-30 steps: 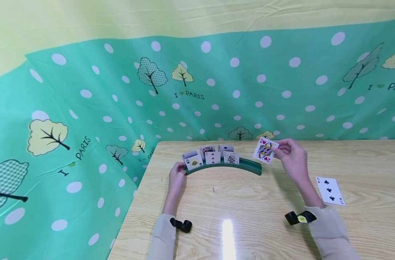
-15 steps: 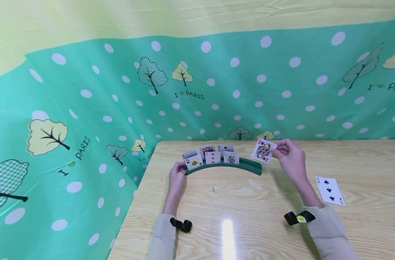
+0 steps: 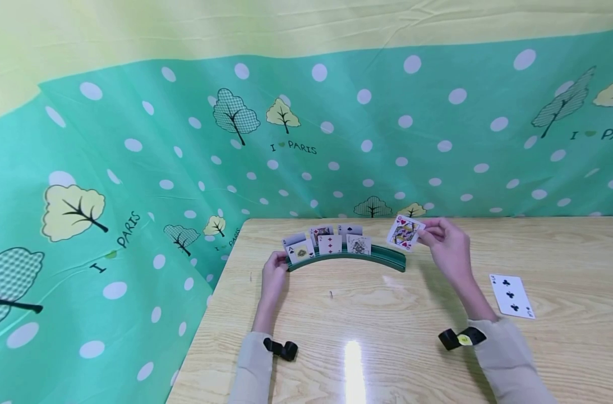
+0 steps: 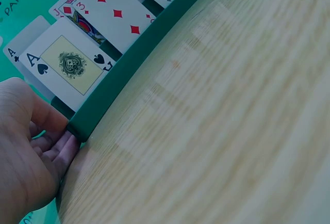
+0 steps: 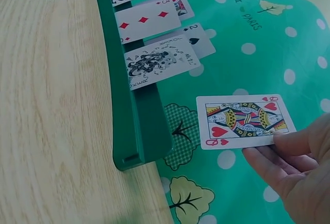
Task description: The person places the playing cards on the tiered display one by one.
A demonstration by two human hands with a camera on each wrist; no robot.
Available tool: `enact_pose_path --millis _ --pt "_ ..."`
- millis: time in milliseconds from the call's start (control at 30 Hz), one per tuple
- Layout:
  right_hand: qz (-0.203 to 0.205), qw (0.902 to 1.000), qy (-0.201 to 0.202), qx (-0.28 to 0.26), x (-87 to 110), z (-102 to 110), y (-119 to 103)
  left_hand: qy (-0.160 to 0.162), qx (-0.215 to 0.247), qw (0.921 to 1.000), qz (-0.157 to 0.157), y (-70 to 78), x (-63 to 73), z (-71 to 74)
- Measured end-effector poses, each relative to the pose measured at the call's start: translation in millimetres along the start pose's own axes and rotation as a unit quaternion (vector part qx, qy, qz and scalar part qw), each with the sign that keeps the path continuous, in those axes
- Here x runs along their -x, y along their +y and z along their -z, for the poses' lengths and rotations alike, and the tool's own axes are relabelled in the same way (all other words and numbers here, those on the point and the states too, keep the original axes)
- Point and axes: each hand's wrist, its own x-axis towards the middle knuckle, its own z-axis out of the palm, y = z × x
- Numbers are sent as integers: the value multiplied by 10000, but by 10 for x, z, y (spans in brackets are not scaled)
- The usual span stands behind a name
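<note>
My right hand [image 3: 450, 247] pinches a queen of hearts [image 5: 245, 122] between thumb and fingers, in the air just beyond the right end of a curved green card holder [image 3: 389, 259]. At the holder's left end, my left hand [image 4: 26, 141] grips the tip with its fingers. Standing in the front groove are an ace of spades [image 4: 69, 64], a three of diamonds [image 4: 117, 15] and a joker [image 5: 160, 61]. Behind them stand an ace of clubs [image 4: 23, 41], a jack of diamonds [image 5: 183, 7] and a two of spades [image 5: 206, 43], all partly covered.
A three of clubs [image 3: 512, 296] lies face up on the wooden table [image 3: 387, 336], right of my right forearm. Green dotted cloth [image 3: 336, 140] with printed trees hangs behind the table's far edge and along its left side.
My right hand has drifted slightly left with the queen of hearts, towards the holder's right end. My left hand, the holder and its cards have stayed put.
</note>
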Motion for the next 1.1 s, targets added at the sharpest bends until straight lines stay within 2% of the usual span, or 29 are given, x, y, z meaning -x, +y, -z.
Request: enact_pose_path --millis 267,800,1100 --pt "-10 9999 -93 -68 -11 -56 30 -63 111 9999 0 -28 -11 14" --pt "-215 9994 -200 177 16 -168 72 -39 74 10000 38 -20 -9 4" --pt "-107 9997 -132 174 43 -193 68 -39 95 9999 56 -14 -10 -1"
